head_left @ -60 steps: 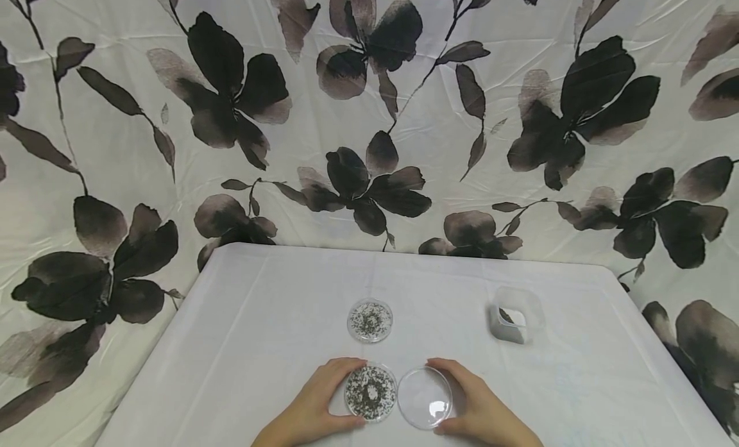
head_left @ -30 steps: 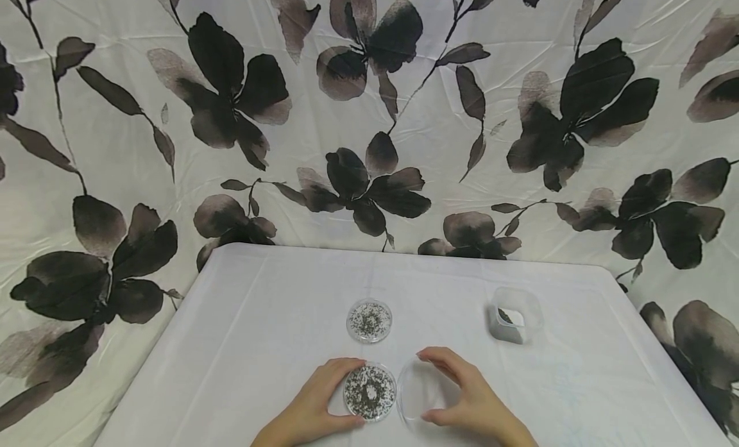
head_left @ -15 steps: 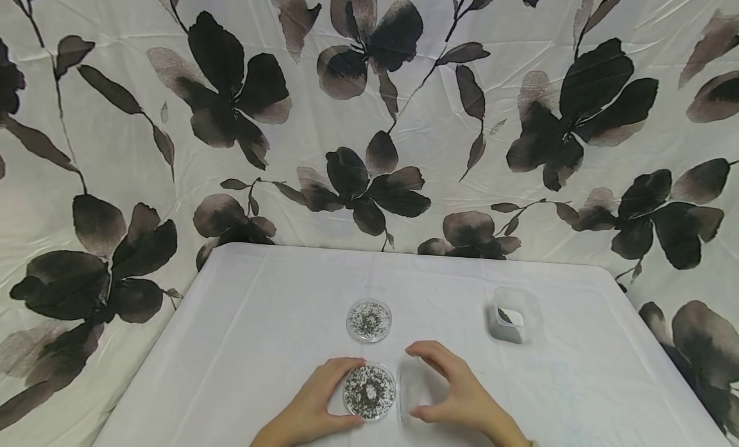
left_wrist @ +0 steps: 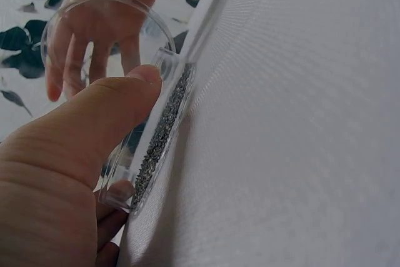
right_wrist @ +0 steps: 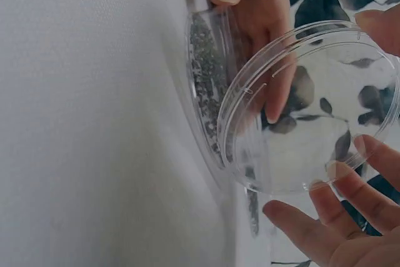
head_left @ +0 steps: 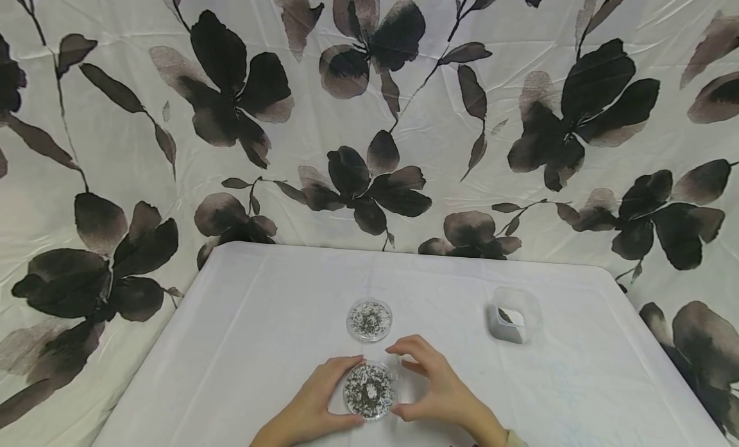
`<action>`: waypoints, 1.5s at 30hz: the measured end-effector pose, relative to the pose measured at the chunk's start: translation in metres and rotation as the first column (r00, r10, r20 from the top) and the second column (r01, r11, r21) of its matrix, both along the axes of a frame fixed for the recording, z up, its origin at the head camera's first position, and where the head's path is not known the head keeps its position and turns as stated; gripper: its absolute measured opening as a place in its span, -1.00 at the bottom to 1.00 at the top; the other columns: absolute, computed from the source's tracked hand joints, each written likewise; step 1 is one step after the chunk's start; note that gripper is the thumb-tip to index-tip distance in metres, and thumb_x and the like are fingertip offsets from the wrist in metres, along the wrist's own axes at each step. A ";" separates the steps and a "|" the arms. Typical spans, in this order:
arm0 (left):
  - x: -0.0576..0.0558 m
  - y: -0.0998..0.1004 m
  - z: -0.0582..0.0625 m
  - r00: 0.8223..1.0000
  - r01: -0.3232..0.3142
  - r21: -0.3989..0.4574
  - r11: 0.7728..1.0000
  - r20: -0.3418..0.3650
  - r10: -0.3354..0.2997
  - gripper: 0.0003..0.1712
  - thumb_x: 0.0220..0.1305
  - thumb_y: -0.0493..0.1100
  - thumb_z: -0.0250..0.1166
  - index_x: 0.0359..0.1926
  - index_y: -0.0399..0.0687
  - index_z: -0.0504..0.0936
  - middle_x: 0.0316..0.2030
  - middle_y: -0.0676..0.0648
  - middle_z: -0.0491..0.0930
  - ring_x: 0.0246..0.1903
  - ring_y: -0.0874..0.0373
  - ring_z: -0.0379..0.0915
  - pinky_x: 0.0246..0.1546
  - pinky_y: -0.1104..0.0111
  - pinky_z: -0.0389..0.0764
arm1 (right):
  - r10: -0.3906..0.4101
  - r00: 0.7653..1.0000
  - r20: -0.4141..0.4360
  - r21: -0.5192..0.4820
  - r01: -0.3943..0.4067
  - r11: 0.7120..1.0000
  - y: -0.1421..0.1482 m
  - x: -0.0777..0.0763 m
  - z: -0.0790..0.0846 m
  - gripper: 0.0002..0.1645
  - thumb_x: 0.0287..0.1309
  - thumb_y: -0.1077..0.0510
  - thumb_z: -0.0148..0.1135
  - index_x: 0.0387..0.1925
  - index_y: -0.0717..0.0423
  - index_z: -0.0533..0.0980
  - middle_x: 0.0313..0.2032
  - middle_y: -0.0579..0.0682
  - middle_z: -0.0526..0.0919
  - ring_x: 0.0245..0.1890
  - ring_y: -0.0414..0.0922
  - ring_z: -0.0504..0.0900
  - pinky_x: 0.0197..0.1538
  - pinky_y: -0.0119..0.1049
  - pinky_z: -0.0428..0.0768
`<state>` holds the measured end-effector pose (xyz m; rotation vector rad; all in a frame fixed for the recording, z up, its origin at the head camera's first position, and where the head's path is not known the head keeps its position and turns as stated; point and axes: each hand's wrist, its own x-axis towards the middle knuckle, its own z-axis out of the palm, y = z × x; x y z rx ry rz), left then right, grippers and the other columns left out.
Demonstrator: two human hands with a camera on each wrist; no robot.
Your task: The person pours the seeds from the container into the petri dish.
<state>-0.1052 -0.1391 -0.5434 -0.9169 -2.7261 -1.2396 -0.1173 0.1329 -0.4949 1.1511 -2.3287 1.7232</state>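
Note:
A clear round petri dish (head_left: 371, 390) with dark grains over a white layer stands on the table near me. My left hand (head_left: 320, 399) grips its left side between thumb and fingers. My right hand (head_left: 435, 389) holds a clear petri dish lid (right_wrist: 312, 117) by its rim, thumb on one side and fingertips on the other. In both wrist views the lid is tilted, with its lower edge at the right side of the dish; whether they touch I cannot tell. From the head view the lid barely shows.
Behind the near dish stands another petri dish (head_left: 369, 320) with similar dark grains. A small clear square container (head_left: 514, 315) with something dark inside is at the right. The white-covered table (head_left: 277, 306) ends at a floral cloth (head_left: 358, 126) behind.
My right hand has raised the lid from its flat place beside the dish, tilted it, and moved it left to the dish's edge. The left hand stays on the dish.

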 end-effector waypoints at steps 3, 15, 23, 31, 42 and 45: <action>-0.001 0.000 0.000 1.000 0.007 0.001 1.000 0.008 -0.007 0.07 -0.02 0.36 0.46 0.46 0.17 0.26 0.32 0.23 0.32 0.25 0.17 0.32 0.21 -0.02 0.42 | 0.016 1.000 0.007 -0.004 -0.016 1.000 -0.005 -0.003 -0.005 0.01 -0.33 0.30 0.61 0.28 0.02 0.39 0.13 0.11 0.42 0.14 0.14 0.47 0.04 0.08 0.64; -0.001 0.000 0.002 1.000 0.004 0.000 1.000 0.011 -0.004 0.13 -0.02 0.34 0.48 0.50 0.15 0.17 0.34 0.16 0.36 0.28 0.13 0.31 0.24 0.00 0.41 | -0.047 0.991 -0.125 0.116 0.061 0.991 -0.024 -0.005 -0.009 -0.01 -0.34 0.16 0.60 0.27 0.00 0.41 0.16 -0.03 0.46 0.14 -0.07 0.42 -0.01 -0.15 0.65; -0.001 0.001 0.001 1.000 0.004 0.018 1.000 -0.031 -0.003 0.14 0.00 0.33 0.47 0.51 0.10 0.15 0.32 0.18 0.38 0.25 0.13 0.35 0.22 0.01 0.45 | -0.050 0.983 -0.174 0.217 0.088 0.972 -0.039 -0.004 -0.009 -0.10 -0.38 0.07 0.64 0.15 0.03 0.49 0.14 -0.10 0.48 0.14 -0.17 0.35 0.21 -0.18 0.50; -0.001 0.002 0.000 0.997 0.020 0.040 0.999 -0.069 -0.018 0.15 0.01 0.34 0.46 0.51 0.03 0.15 0.34 0.13 0.33 0.25 0.10 0.35 0.19 -0.01 0.48 | -0.030 0.970 -0.242 0.291 0.102 0.951 -0.046 -0.004 -0.017 -0.14 -0.28 -0.09 0.65 0.15 -0.01 0.54 0.13 -0.11 0.50 0.13 -0.16 0.35 0.18 -0.20 0.52; -0.001 0.000 -0.002 0.998 0.032 0.035 0.999 -0.061 -0.029 0.16 -0.05 0.30 0.52 0.49 0.02 0.19 0.34 0.12 0.31 0.29 0.11 0.31 0.25 0.04 0.44 | -0.036 0.983 -0.181 0.310 0.092 0.946 -0.045 0.000 -0.019 -0.14 -0.25 -0.14 0.64 0.13 0.05 0.54 0.20 -0.11 0.49 0.21 -0.16 0.36 0.27 -0.21 0.47; -0.001 0.000 -0.002 0.998 0.029 0.032 0.999 -0.060 -0.027 0.15 -0.04 0.31 0.51 0.48 0.04 0.20 0.34 0.12 0.31 0.29 0.11 0.31 0.24 0.04 0.45 | -0.036 0.981 -0.193 0.287 0.092 0.953 -0.042 -0.001 -0.024 -0.15 -0.23 -0.17 0.61 0.13 0.05 0.53 0.22 -0.08 0.46 0.22 -0.14 0.38 0.29 -0.19 0.46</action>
